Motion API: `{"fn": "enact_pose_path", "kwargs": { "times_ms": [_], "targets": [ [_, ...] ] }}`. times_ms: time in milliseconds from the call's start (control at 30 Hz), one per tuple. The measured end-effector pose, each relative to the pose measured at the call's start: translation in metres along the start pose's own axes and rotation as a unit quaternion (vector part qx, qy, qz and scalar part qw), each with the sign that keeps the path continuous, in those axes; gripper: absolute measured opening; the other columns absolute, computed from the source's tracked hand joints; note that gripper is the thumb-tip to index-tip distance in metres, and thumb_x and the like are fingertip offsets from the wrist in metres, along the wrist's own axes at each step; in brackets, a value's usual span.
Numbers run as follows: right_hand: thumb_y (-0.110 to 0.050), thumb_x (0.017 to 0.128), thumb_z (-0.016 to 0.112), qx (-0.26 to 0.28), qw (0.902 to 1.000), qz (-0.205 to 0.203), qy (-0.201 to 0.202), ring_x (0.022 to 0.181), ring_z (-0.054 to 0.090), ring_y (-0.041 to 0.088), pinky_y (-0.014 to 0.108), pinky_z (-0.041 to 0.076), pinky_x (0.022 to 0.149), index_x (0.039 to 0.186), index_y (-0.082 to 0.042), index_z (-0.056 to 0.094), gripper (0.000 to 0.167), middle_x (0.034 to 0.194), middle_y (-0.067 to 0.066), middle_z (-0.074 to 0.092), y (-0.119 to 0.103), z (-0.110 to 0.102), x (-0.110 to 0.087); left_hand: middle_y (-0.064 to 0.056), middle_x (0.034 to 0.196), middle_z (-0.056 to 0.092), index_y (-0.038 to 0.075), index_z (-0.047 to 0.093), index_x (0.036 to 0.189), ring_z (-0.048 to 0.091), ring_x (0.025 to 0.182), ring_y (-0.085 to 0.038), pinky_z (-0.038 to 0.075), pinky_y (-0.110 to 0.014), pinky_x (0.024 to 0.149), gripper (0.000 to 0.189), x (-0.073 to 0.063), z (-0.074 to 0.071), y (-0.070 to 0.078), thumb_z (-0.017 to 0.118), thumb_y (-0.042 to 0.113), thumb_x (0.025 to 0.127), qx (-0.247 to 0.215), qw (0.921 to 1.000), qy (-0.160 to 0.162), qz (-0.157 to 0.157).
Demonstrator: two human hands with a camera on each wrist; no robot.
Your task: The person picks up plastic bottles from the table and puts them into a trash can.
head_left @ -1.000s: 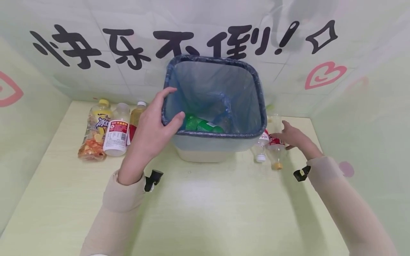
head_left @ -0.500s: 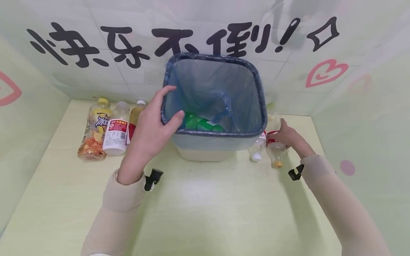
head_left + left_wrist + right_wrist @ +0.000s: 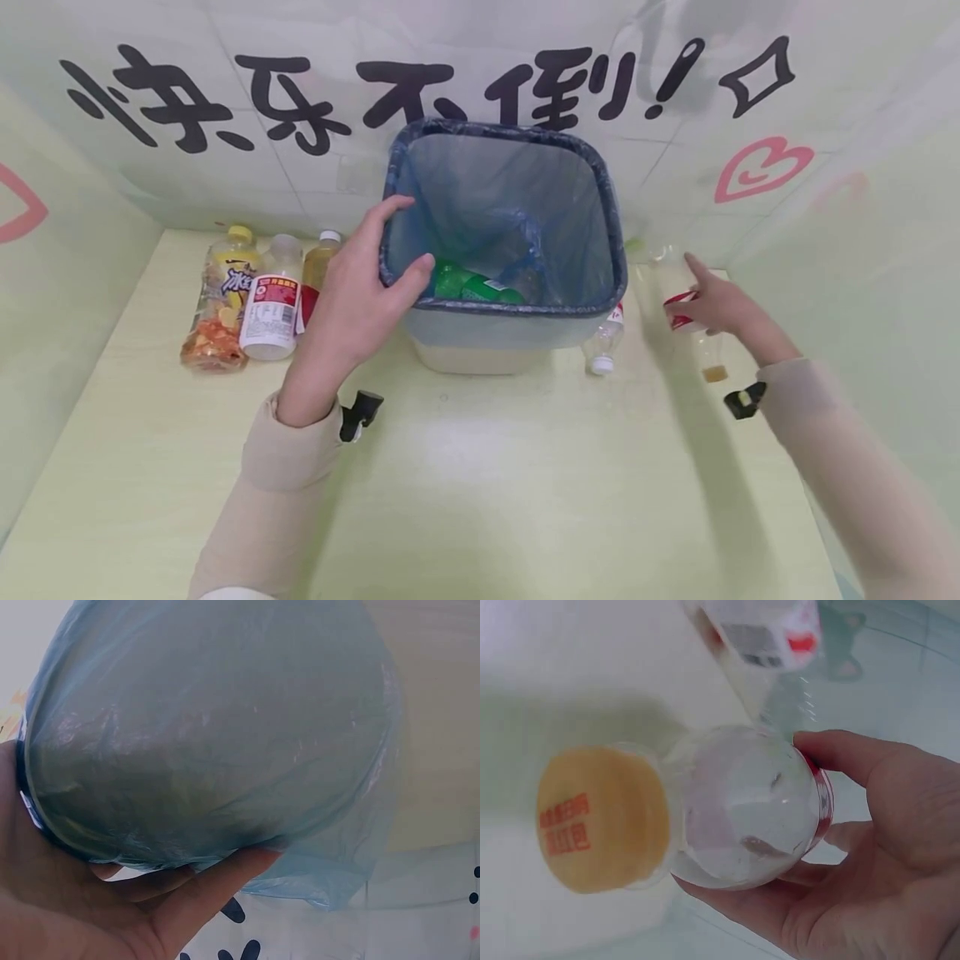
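Note:
My left hand (image 3: pixel 358 296) grips the left rim of a trash bin (image 3: pixel 487 329) lined with a translucent blue bag, thumb and fingers spread around the corner. In the left wrist view, fingers (image 3: pixel 217 889) press against the bagged side. Inside the bin lies a green bottle (image 3: pixel 486 288). At the right, my right hand (image 3: pixel 727 308) holds a clear plastic bottle (image 3: pixel 742 802) around its red label, thumb on one side and fingers on the other. Its orange cap (image 3: pixel 604 817) points toward the wrist camera. A white-capped clear bottle (image 3: pixel 606 340) lies beside the bin, partly hidden under its rim.
On the left, an iced tea bottle (image 3: pixel 217 312) with a yellow cap, a white bottle (image 3: pixel 270 312) with a red label and an amber drink bottle (image 3: pixel 318 262) lie close together. A printed wall (image 3: pixel 345 187) rises directly behind the bin on the pale table (image 3: pixel 465 483).
My right hand has taken hold of the orange-capped bottle and moved it right, away from the white-capped bottle. The left hand stays on the bin.

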State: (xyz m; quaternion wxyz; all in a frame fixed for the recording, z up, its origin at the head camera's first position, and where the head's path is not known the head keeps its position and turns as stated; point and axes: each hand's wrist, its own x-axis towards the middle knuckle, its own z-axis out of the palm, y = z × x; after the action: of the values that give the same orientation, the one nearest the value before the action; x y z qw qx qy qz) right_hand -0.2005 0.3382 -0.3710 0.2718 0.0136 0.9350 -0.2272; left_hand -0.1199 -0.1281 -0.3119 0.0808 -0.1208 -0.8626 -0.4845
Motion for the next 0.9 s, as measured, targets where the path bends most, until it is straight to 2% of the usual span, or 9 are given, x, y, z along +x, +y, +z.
{"fn": "enact_pose_path", "kwargs": {
  "times_ms": [100, 200, 267, 367, 500, 600, 700, 800, 900],
  "targets": [
    [-0.036, 0.094, 0.068, -0.034, 0.9993, -0.015, 0.007, 0.094, 0.06, 0.036, 0.046, 0.056, 0.075, 0.158, -0.021, -0.014, 0.105, 0.143, 0.038, 0.036, -0.01, -0.029, -0.018, -0.004, 0.154, 0.04, 0.016, 0.038, 0.151, 0.039, 0.139, -0.025, 0.031, -0.054, 0.113, 0.061, 0.001, 0.0, 0.001, 0.059, 0.034, 0.096, 0.001, 1.0, -0.002, -0.003],
    [-0.04, 0.093, 0.068, -0.078, 0.9965, -0.023, 0.021, 0.085, 0.062, 0.032, 0.054, 0.051, 0.08, 0.158, -0.024, -0.015, 0.106, 0.144, 0.038, 0.036, -0.027, -0.06, -0.035, -0.004, 0.154, 0.04, 0.017, 0.038, 0.151, 0.039, 0.138, -0.026, 0.031, -0.055, 0.113, 0.061, 0.001, -0.001, 0.001, 0.059, 0.034, 0.096, 0.001, 1.0, -0.003, -0.007],
    [-0.044, 0.093, 0.066, -0.112, 0.9928, -0.024, 0.033, 0.084, 0.062, 0.031, 0.06, 0.046, 0.083, 0.157, -0.025, -0.016, 0.106, 0.144, 0.038, 0.036, -0.041, -0.079, -0.046, -0.003, 0.154, 0.04, 0.018, 0.038, 0.151, 0.039, 0.138, -0.025, 0.031, -0.055, 0.113, 0.061, 0.001, -0.002, 0.001, 0.059, 0.035, 0.096, 0.002, 1.0, -0.002, -0.009],
    [-0.047, 0.093, 0.066, -0.158, 0.9851, -0.035, 0.058, 0.086, 0.06, 0.034, 0.06, 0.042, 0.082, 0.158, -0.022, -0.014, 0.106, 0.138, 0.037, 0.043, -0.061, -0.098, -0.059, -0.004, 0.155, 0.04, 0.017, 0.038, 0.151, 0.039, 0.138, -0.025, 0.031, -0.055, 0.113, 0.061, 0.001, -0.002, 0.001, 0.058, 0.035, 0.096, 0.0, 1.0, 0.0, -0.01],
    [-0.047, 0.092, 0.066, -0.189, 0.9781, -0.054, 0.07, 0.087, 0.055, 0.034, 0.054, 0.04, 0.079, 0.159, -0.021, -0.011, 0.105, 0.126, 0.034, 0.052, -0.081, -0.105, -0.069, -0.005, 0.155, 0.039, 0.016, 0.038, 0.151, 0.04, 0.138, -0.026, 0.031, -0.055, 0.113, 0.061, 0.0, -0.002, 0.0, 0.059, 0.034, 0.096, -0.005, 0.9999, 0.003, -0.011],
    [-0.048, 0.092, 0.065, -0.195, 0.9767, -0.062, 0.065, 0.084, 0.054, 0.032, 0.052, 0.039, 0.08, 0.159, -0.023, -0.011, 0.104, 0.133, 0.034, 0.05, -0.092, -0.104, -0.074, -0.005, 0.155, 0.039, 0.015, 0.038, 0.151, 0.04, 0.137, -0.027, 0.031, -0.055, 0.112, 0.061, 0.0, -0.002, 0.0, 0.059, 0.034, 0.096, -0.008, 0.9999, 0.003, -0.012],
    [-0.05, 0.093, 0.064, -0.208, 0.9739, -0.066, 0.063, 0.074, 0.053, 0.029, 0.049, 0.039, 0.078, 0.159, -0.025, -0.012, 0.103, 0.143, 0.035, 0.041, -0.1, -0.104, -0.078, -0.005, 0.155, 0.039, 0.016, 0.038, 0.151, 0.04, 0.137, -0.027, 0.032, -0.055, 0.112, 0.061, 0.0, -0.001, 0.0, 0.059, 0.033, 0.096, -0.01, 0.9999, -0.001, -0.012],
    [-0.05, 0.093, 0.063, -0.229, 0.9681, -0.074, 0.071, 0.064, 0.049, 0.027, 0.049, 0.039, 0.075, 0.159, -0.024, -0.012, 0.103, 0.143, 0.036, 0.042, -0.109, -0.106, -0.082, -0.005, 0.155, 0.038, 0.017, 0.038, 0.151, 0.039, 0.138, -0.026, 0.031, -0.055, 0.112, 0.061, 0.0, -0.001, 0.001, 0.058, 0.034, 0.096, -0.009, 0.9999, -0.003, -0.011],
    [-0.05, 0.094, 0.062, -0.247, 0.9625, -0.08, 0.078, 0.072, 0.054, 0.033, 0.056, 0.041, 0.08, 0.159, -0.022, -0.012, 0.102, 0.141, 0.036, 0.043, -0.122, -0.111, -0.086, -0.004, 0.155, 0.038, 0.017, 0.038, 0.151, 0.039, 0.138, -0.026, 0.031, -0.055, 0.113, 0.061, 0.0, -0.001, 0.001, 0.058, 0.035, 0.096, -0.007, 0.9999, -0.004, -0.012]
  ]
}}
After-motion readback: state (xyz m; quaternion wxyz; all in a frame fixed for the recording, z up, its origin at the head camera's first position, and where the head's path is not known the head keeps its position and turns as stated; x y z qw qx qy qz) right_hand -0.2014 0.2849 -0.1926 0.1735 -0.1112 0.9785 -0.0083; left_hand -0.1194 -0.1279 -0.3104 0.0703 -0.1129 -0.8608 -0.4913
